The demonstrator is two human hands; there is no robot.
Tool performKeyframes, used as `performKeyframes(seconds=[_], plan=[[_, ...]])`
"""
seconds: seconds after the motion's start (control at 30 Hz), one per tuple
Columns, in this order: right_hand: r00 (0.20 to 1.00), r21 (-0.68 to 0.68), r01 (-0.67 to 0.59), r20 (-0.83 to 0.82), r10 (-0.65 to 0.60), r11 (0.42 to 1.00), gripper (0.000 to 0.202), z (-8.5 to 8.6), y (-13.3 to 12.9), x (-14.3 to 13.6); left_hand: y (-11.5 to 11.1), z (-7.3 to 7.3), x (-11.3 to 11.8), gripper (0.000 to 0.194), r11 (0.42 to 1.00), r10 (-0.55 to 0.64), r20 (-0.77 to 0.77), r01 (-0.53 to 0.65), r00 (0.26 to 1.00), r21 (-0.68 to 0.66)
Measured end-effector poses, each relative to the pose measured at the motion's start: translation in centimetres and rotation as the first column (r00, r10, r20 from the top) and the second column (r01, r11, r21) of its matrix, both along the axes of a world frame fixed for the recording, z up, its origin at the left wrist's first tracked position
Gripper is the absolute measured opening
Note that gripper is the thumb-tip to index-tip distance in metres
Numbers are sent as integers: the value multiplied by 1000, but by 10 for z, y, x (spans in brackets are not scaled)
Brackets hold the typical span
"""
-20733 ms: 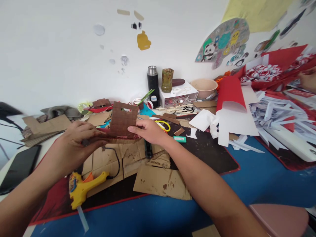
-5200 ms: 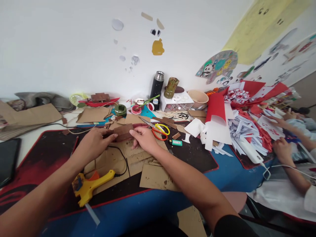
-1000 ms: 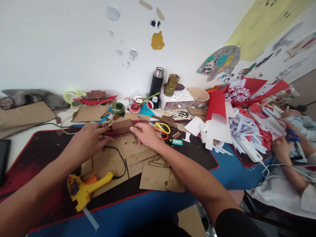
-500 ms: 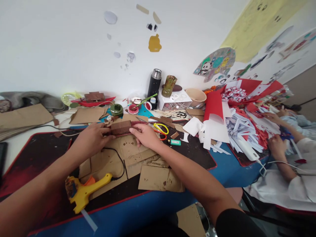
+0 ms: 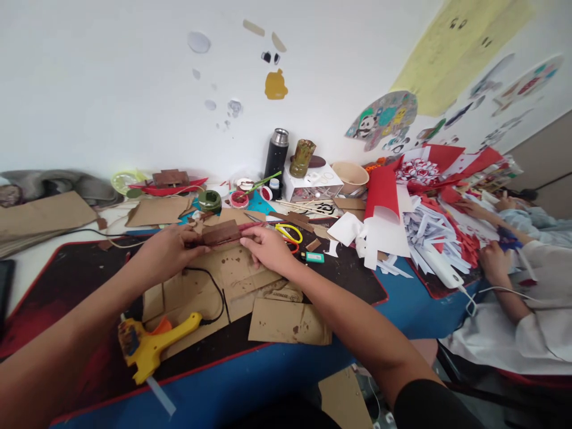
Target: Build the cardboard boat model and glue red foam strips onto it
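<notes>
A brown box-like cardboard piece [image 5: 221, 232] lies between my two hands, over the stained cardboard sheets [image 5: 241, 268]. My left hand [image 5: 172, 247] grips its left end with thumb and fingers. At its right end, my right hand [image 5: 266, 247] pinches it between thumb and forefinger. Just right of that hand are scissors with yellow and orange handles [image 5: 289, 233]. The yellow glue gun [image 5: 156, 345] rests on the cardboard below my left hand, a clear glue stick poking from it.
Behind the hands stand paint jars [image 5: 210, 201], a black thermos [image 5: 277, 154] and a white box [image 5: 313, 185]. A green lighter [image 5: 313, 257] lies right of my right hand. Paper strips [image 5: 433, 232] pile up at right, near another person's hand [image 5: 495, 262].
The brown piece has tilted slightly, its right end a little higher, and my right hand has shifted slightly right. The view has shifted a little.
</notes>
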State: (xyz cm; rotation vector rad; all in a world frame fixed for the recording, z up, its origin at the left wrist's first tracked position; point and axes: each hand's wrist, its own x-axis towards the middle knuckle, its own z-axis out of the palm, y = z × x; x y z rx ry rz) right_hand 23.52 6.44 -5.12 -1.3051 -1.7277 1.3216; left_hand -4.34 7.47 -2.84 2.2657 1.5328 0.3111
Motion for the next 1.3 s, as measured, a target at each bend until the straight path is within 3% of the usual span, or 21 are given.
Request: performKeyframes(seconds=[0.23,0.77,1.0,1.3], plan=[[1000,-26,-27,-4,27,999,7,-1,2,-6,-2,-2,-1,52,1000,10,29,-10,1000,-11],[999,-42,-18,27,19,999,6,0,-3,-5,-4,2,1,45,999,-17,-1,17,1000,39],[999,-46,-19,41,21,999,19,11,-3,-3,-8,-1,2,42,997,-22,-8,23,1000,69],[991,2,-7,134,6,1000,19,7,-4,-4,-7,-2,1,42,999,-9,14,8,1000,43]])
